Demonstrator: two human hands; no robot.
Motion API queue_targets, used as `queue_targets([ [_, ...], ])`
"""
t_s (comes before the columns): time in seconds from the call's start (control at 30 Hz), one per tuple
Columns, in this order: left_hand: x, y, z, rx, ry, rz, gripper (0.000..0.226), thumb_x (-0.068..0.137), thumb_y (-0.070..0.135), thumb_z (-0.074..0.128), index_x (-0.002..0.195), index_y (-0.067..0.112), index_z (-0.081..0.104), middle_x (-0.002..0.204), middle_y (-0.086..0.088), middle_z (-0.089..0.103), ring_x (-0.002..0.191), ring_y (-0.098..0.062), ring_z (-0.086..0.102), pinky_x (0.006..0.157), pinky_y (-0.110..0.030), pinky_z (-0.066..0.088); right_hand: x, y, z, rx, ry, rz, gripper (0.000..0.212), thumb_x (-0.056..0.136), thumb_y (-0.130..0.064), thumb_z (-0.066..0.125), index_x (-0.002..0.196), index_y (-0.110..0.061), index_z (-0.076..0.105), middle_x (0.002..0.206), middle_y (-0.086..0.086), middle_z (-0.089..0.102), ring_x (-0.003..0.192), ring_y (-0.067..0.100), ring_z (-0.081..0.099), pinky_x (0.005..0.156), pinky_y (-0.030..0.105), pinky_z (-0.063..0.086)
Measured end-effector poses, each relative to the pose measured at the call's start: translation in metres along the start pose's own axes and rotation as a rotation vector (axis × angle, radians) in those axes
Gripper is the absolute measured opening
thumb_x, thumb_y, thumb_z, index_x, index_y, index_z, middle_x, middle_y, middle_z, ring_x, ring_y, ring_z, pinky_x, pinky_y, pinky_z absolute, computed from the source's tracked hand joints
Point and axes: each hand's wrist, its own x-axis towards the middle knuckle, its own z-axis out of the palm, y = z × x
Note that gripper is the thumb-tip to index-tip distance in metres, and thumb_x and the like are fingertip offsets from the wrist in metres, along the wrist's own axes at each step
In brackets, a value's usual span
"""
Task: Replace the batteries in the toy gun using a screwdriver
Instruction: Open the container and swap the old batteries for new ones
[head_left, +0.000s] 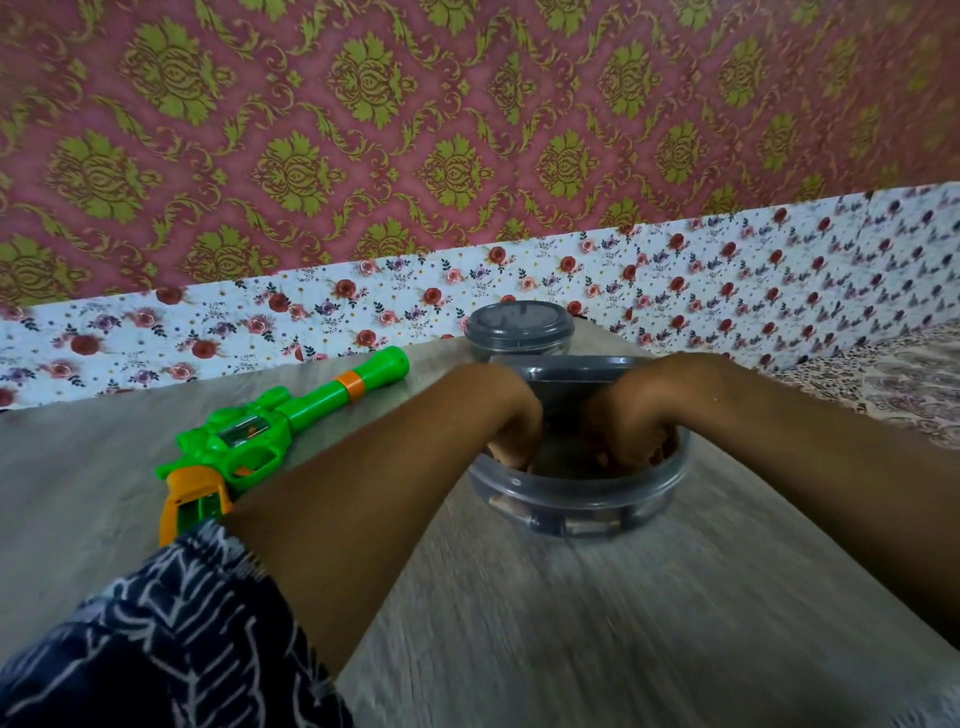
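Observation:
A green and orange toy gun (249, 436) lies on the table at the left, barrel pointing to the far right, its orange grip partly under my left sleeve. In front of me stands a clear round container (576, 493) with small cylindrical items, seemingly batteries (587, 522), at its bottom. My left hand (511, 426) and my right hand (631, 426) reach down at its rim, fingers curled on the near edge of its dark grey lid (569, 387), which tilts up between my wrists. My fingertips are partly hidden. No screwdriver is in view.
A second round container with a grey lid (519, 325) stands just behind the first, near the table's far edge. The grey wood-grain table (597, 623) meets a floral-papered wall (363, 312). A patterned cloth (893, 389) lies at the right.

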Motion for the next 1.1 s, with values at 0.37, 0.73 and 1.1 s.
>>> queue_targets([
  [0.37,-0.007,-0.002,0.006,-0.135,0.182,0.08,0.03,0.09,0.009,0.055,0.117,0.018,0.065,0.123,0.0,0.06,0.101,-0.015,0.052,0.079,-0.02,0.034,-0.003,0.003,0.002,-0.092,0.011,-0.068,0.024,0.088,-0.012,0.055,0.111,-0.01,0.058,0.097,0.004,0.056,0.092,0.02,0.055,0.09,0.034,0.047],
  [0.73,-0.005,-0.006,0.016,-0.245,0.343,0.054,0.028,0.085,0.026,0.065,0.108,0.01,0.066,0.105,-0.007,0.065,0.089,-0.02,0.057,0.072,-0.027,0.041,-0.008,0.007,0.003,0.196,0.227,-0.076,0.028,0.082,-0.026,0.067,0.106,-0.013,0.061,0.093,0.004,0.063,0.076,0.015,0.063,0.063,0.025,0.054],
  [1.1,-0.021,-0.009,0.016,-0.443,0.462,0.137,0.018,0.085,0.02,0.063,0.094,0.007,0.072,0.096,-0.01,0.07,0.085,-0.018,0.061,0.071,-0.027,0.045,-0.006,-0.002,0.011,0.012,0.214,-0.083,0.025,0.09,-0.012,0.052,0.114,-0.009,0.057,0.098,0.007,0.058,0.082,0.017,0.051,0.067,0.026,0.043],
])
